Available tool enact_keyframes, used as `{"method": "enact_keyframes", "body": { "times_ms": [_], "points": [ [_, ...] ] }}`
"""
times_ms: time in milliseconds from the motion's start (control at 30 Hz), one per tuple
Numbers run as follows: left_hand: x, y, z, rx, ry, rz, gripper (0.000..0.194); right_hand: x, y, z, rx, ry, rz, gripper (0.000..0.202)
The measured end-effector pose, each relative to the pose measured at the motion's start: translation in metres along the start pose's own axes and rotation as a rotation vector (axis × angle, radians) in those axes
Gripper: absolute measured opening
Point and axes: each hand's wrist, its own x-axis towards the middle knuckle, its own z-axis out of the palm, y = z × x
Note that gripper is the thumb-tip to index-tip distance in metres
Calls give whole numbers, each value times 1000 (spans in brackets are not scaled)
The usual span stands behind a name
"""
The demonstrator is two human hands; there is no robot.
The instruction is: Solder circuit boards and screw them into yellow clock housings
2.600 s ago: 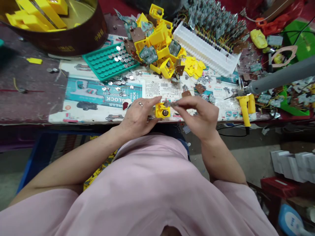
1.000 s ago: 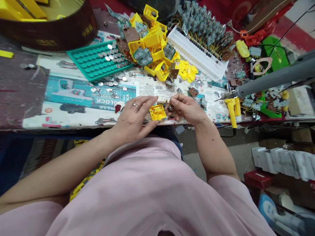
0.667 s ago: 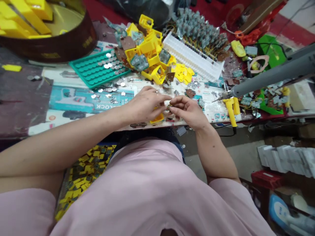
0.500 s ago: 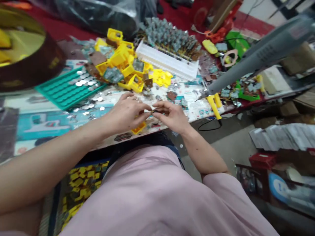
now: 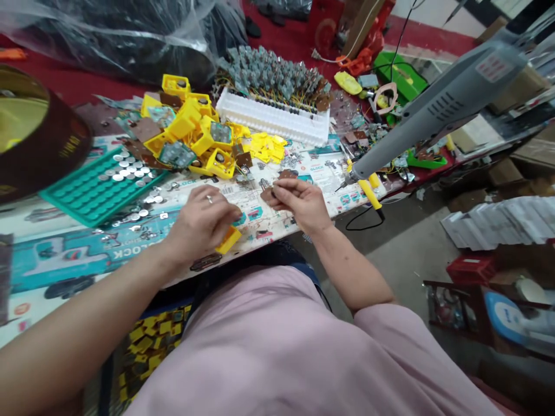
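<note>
My right hand (image 5: 306,203) has thumb and fingertips pinched together on a small brown board (image 5: 266,196), which sticks out to the left just above the table. A small dark part shows by the fingertips. My left hand (image 5: 203,216), with a ring on one finger, is curled beside a small yellow plastic case (image 5: 228,240) near the table's front edge. Its fingers partly cover the case, and what they hold, if anything, is hidden. Another brown piece (image 5: 287,174) lies beyond my right fingers.
Yellow cases with circuit boards (image 5: 195,127) are heaped at the back, beside a white rack (image 5: 273,118). Silver discs lie on a green tray (image 5: 87,196) at left. A grey electric screwdriver (image 5: 416,124) slants in from the right, beside a yellow-handled tool (image 5: 370,195).
My hands were together at the fingertips over a small part. They are now apart: the left has drawn back leftward to the yellow case, while the right keeps its pinch. The view has shifted.
</note>
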Motion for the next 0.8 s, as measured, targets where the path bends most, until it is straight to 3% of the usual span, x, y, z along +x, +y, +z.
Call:
{"method": "enact_keyframes", "body": {
  "times_ms": [133,233,267,300,333,367,400,433,500,567,633,800],
  "points": [
    [0,-4,-1,-27,-100,-153,29,-36,-23,-9,-236,-394,-60,26],
    [3,-1,-3,-58,-138,-211,29,-68,-56,-45,-438,-560,-243,9],
    [4,0,-4,-69,-148,-230,29,-76,-67,-64,-438,-555,-301,7],
    [5,1,-5,-80,-158,-245,29,-82,-78,-84,-425,-507,-387,13],
    [6,2,-6,-86,-170,-257,30,-85,-86,-104,-408,-319,-507,27],
    [7,3,-6,-88,-183,-267,30,-84,-93,-124,-431,-24,-595,41],
    [7,3,-5,-84,-193,-275,31,-80,-97,-142,-505,230,-581,49],
    [7,4,-5,-71,-200,-281,32,-73,-99,-157,-541,427,-566,48],
    [7,4,-3,-27,-213,-279,35,-51,-98,-177,-534,641,-528,29],
    [7,3,-1,24,-230,-267,38,-23,-93,-187,-634,735,-400,17],
    [7,3,-1,58,-248,-262,41,4,-90,-189,-823,748,-261,16],
    [8,2,-2,58,-273,-301,38,57,-92,-192,-1418,566,-228,15]
  ]
}}
